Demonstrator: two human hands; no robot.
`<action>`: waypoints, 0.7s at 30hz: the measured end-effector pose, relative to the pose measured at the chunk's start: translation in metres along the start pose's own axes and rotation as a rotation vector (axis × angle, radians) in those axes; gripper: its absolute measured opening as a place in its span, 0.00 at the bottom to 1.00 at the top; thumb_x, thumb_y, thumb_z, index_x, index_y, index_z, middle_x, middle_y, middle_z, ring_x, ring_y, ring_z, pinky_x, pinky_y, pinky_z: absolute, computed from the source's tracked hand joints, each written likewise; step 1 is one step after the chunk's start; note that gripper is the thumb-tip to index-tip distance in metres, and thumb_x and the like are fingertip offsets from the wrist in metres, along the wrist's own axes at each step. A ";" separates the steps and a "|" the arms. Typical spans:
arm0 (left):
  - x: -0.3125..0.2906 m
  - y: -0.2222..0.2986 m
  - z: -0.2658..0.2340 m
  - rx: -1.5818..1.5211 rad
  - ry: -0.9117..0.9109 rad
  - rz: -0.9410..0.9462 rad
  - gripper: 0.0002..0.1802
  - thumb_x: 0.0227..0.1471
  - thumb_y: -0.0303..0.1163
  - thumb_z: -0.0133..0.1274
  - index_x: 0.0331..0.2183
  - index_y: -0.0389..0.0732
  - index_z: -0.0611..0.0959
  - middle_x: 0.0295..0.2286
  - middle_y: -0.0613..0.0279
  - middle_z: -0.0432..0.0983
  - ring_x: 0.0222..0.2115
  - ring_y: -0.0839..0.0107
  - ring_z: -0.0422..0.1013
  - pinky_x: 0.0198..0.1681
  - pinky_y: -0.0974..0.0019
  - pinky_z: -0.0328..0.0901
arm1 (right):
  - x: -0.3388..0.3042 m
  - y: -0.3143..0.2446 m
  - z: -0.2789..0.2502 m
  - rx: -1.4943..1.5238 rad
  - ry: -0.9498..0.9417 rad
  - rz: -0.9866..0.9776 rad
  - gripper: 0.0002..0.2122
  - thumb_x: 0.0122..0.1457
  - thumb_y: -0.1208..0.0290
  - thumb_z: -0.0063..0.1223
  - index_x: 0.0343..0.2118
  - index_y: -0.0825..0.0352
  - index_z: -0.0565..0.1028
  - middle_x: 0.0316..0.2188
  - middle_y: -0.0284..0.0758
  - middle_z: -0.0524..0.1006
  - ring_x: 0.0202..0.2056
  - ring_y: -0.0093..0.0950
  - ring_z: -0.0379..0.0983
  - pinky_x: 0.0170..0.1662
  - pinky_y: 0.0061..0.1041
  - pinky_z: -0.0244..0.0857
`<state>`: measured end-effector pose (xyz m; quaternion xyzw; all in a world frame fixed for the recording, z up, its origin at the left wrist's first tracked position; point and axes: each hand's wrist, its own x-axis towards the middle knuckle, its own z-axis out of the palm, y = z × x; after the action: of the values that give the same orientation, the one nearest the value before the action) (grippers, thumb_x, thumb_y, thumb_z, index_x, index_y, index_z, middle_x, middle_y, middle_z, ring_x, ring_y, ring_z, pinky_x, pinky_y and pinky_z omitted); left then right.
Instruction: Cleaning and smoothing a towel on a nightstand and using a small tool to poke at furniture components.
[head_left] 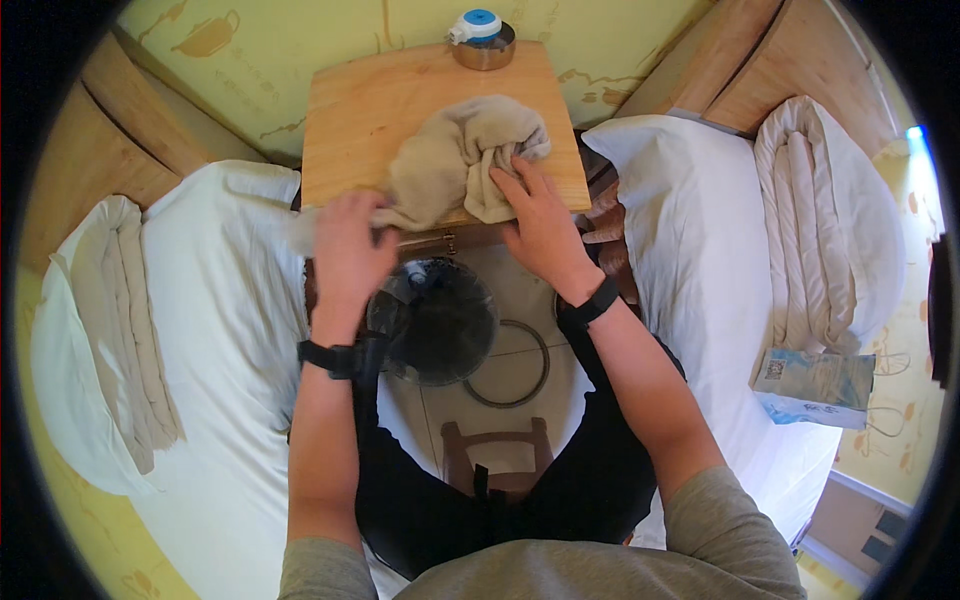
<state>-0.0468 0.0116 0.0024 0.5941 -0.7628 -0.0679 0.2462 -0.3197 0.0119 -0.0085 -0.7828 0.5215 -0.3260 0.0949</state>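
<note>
A beige cloth that looks like a towel (430,170) lies bunched on a small wooden table (350,120) in front of me. My left hand (352,245), somewhat blurred, is at the table's near left edge, with a strip of the cloth running between its thumb and fingers. On the right side of the bundle rests my right hand (540,225), its fingers stretched out over the folds and its thumb apart, near the edge. Below the table edge, a dark round bucket (435,320) stands on the floor.
At the table's back stands a metal cup (484,55) with a blue-and-white device (478,25). White-covered beds (220,270) flank me on both sides. A paper bag (815,385) lies on the right bed. A grey hose loop (540,375) and a wooden stool (497,440) are below.
</note>
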 end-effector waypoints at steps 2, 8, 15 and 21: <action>0.003 -0.035 -0.009 0.038 0.086 -0.150 0.19 0.45 0.27 0.63 0.43 0.42 0.81 0.44 0.52 0.78 0.49 0.48 0.72 0.54 0.52 0.66 | 0.001 0.010 -0.009 0.056 -0.079 0.020 0.30 0.48 0.87 0.56 0.58 0.64 0.74 0.59 0.47 0.71 0.60 0.50 0.66 0.63 0.39 0.65; 0.003 -0.041 -0.008 0.078 0.186 -0.128 0.19 0.44 0.25 0.61 0.42 0.43 0.80 0.41 0.51 0.77 0.46 0.48 0.72 0.49 0.50 0.68 | 0.011 0.036 -0.027 0.013 0.041 0.128 0.26 0.43 0.88 0.56 0.49 0.66 0.79 0.46 0.44 0.77 0.51 0.48 0.73 0.56 0.42 0.68; -0.006 0.015 0.007 0.023 0.011 0.009 0.24 0.42 0.23 0.62 0.45 0.43 0.78 0.42 0.51 0.74 0.48 0.47 0.70 0.52 0.45 0.64 | 0.001 -0.015 0.014 0.138 -0.045 -0.073 0.26 0.43 0.87 0.56 0.50 0.65 0.78 0.47 0.44 0.76 0.51 0.47 0.73 0.56 0.40 0.69; 0.001 -0.029 -0.008 0.016 0.035 -0.029 0.24 0.43 0.24 0.63 0.46 0.45 0.81 0.44 0.54 0.77 0.47 0.47 0.72 0.50 0.49 0.67 | 0.009 0.014 -0.011 0.193 -0.131 0.008 0.28 0.43 0.90 0.54 0.52 0.66 0.79 0.49 0.44 0.78 0.52 0.47 0.73 0.55 0.38 0.69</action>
<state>-0.0181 0.0044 -0.0020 0.6081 -0.7503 -0.0547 0.2536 -0.3346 -0.0004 -0.0027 -0.7875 0.4836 -0.3225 0.2050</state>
